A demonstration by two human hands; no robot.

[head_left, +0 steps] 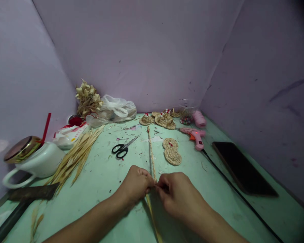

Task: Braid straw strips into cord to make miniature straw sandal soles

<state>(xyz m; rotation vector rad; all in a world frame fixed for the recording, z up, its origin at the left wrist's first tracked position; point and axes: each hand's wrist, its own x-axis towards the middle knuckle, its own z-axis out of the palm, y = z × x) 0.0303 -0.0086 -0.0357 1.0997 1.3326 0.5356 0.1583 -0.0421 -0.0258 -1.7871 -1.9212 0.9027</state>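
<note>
While our left hand (139, 184) and right hand (176, 192) both pinch the straw cord (152, 158), which stretches forward along the green table (98, 175), we should keep its tension even.

Left forearm (98, 217), seven o'clock: bare, slender, tapering forward
Left hand (137, 183): bare, small, rounded
Right forearm (210, 217), five o'clock: bare, likewise tapering
Right hand (179, 193): bare, broad-backed

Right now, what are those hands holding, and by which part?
The left hand and right hand pinch the straw braid at its nearer end, where loose straw trails out.
</note>
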